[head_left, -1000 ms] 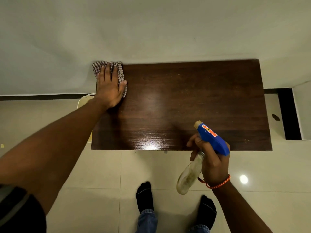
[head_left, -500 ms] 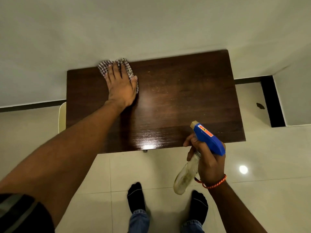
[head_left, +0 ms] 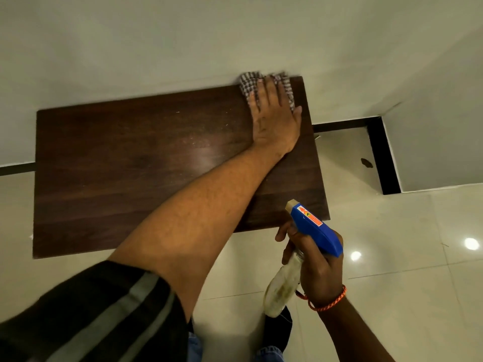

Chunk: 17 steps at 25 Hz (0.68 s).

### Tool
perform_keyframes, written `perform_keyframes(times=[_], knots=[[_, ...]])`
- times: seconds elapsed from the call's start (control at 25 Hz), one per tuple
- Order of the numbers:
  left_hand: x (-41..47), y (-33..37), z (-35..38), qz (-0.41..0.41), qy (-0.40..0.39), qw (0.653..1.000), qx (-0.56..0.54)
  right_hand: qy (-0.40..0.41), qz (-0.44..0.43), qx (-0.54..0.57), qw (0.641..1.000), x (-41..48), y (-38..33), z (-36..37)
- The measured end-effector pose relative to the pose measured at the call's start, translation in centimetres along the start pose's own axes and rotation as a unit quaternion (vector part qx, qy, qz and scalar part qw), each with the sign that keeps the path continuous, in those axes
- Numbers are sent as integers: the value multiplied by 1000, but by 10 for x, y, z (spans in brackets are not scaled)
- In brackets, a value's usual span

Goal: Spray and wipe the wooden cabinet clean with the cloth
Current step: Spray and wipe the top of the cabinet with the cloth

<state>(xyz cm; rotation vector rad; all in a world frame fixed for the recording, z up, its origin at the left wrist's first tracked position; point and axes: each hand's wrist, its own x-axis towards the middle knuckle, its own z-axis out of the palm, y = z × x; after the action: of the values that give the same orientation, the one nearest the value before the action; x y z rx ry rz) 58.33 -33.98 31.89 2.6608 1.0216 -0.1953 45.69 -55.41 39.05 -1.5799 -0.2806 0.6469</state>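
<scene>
Cloth [head_left: 247, 81] at far cabinet [head_left: 130, 165] corner, left hand [head_left: 274, 121] fingers flat on it, right hand [head_left: 319, 270] fingers curled round spray bottle [head_left: 316, 231].

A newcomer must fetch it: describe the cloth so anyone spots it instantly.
Find the dark wooden cabinet against the wall. At its far right corner, the left hand presses flat on the checked cloth. It is patterned fabric, unlike the blue-headed spray bottle in the right hand.
</scene>
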Motion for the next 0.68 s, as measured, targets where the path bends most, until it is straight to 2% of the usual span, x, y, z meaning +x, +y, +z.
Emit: perform_keyframes(times=[0.16,0.32,0.52,0.68], knots=[[9,37,4,26,-18,999,15,18,4,-22,1000,-4,-6,-20],[12,35,0,76,-20,997,13,38,-3,-39,999,-6,-10,-32],[-13,19,-5,201,-75,976,24,59,-14,-33,998,-15,-9,-30],[-86,0,12,295,-91,951,16,84,-6,-26,996,-25,-7,-27]])
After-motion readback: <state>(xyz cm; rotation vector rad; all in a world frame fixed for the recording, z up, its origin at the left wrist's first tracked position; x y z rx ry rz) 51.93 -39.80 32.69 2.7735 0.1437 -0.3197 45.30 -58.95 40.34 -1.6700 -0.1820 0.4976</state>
